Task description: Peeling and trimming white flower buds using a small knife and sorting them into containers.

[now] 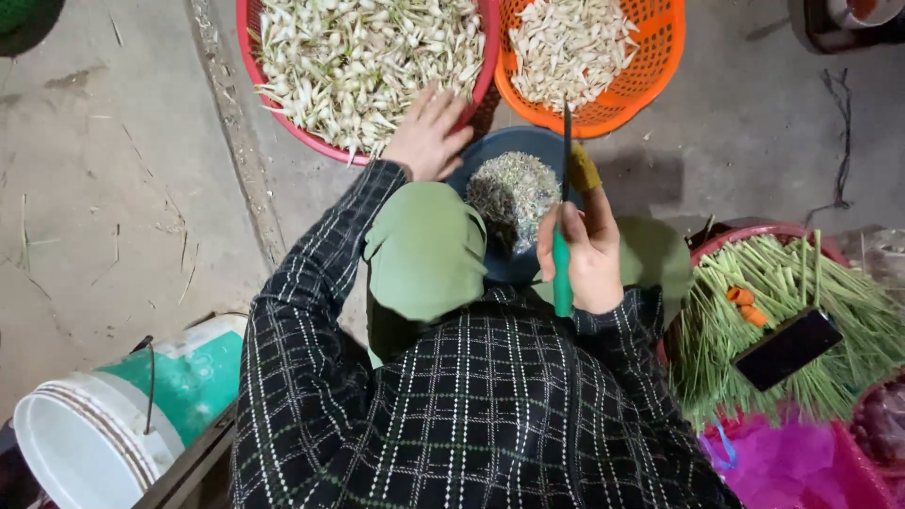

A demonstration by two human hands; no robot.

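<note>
Left hand (426, 137) open, fingers spread on pale stalks at 12 o'clock in round red plastic basket (253, 57) | right hand (586, 254) gripping green-handled knife (563, 226), blade axis 12–6 | dark round bowl of trimmings (514, 193) between hands | left hand nearer stalks.

At the lower left of the frame my white bucket (90, 438) with a green band lies tipped on its side, wire handle showing. At the right edge a reddish basin (754, 232) holds a heap of long green stalks (801, 311), with a dark phone (788, 348) and two small orange pieces (747, 305) lying on top. Below it, lower right, I see bright pink plastic (787, 467). Bare concrete floor (94, 170) fills the left side.
</note>
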